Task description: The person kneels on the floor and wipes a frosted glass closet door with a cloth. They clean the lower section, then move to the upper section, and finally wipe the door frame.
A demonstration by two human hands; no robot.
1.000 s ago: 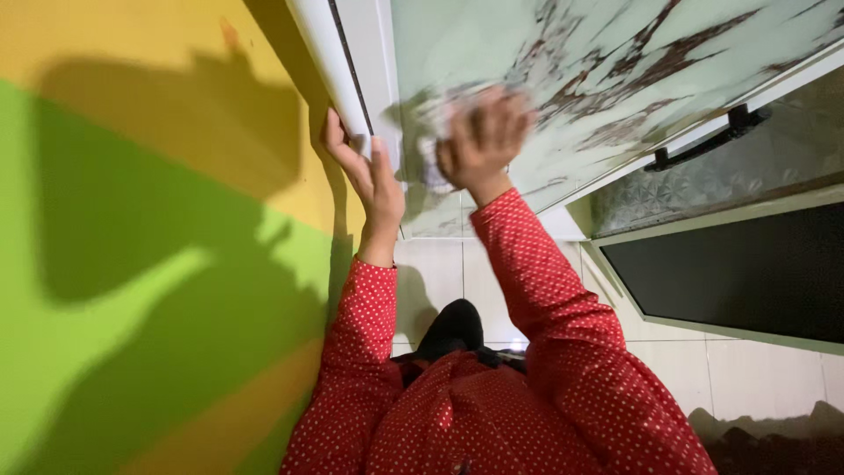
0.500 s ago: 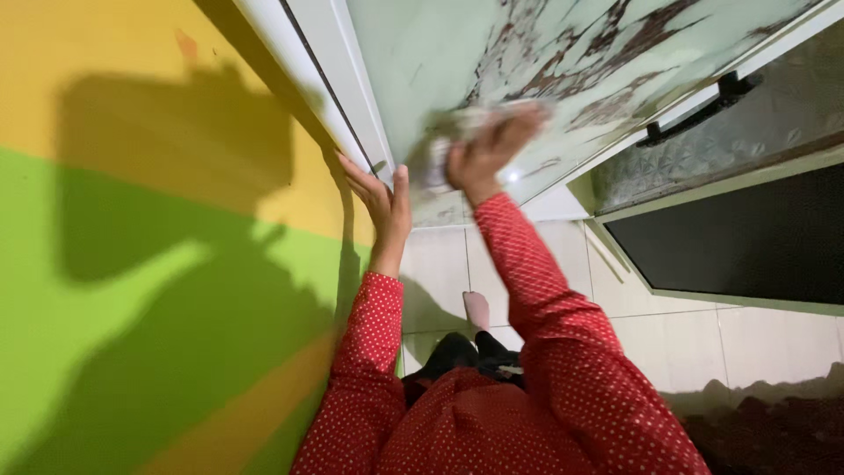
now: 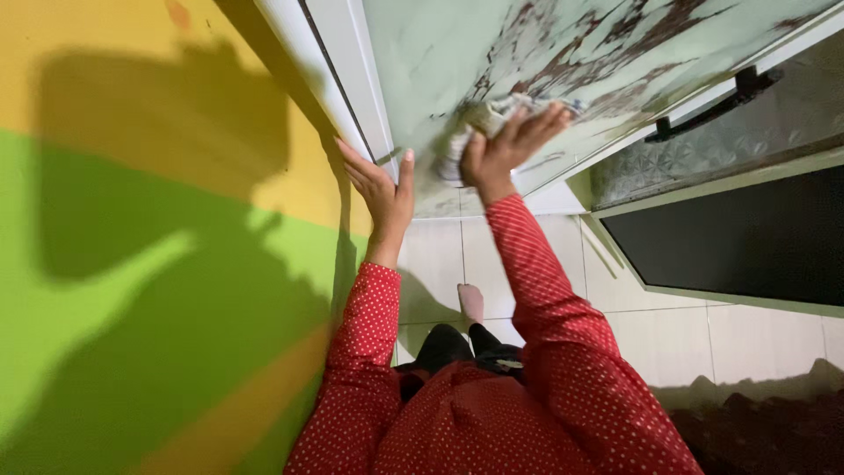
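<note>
Both hands are working: my right hand [image 3: 508, 149] is pressing a crumpled cloth [image 3: 479, 123] flat against the pale door panel [image 3: 440, 53], while my open left hand [image 3: 380, 189] is bracing the white frame [image 3: 356, 79]; overlapping strokes with even pressure should serve best.

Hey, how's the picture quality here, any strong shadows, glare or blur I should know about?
Head view: hard light from behind throws a large dark shadow of the person across the yellow-and-green wall; the right hand and its cloth on the door panel are slightly soft; the left hand is sharp; no glare; lower right corner is dark.
</note>
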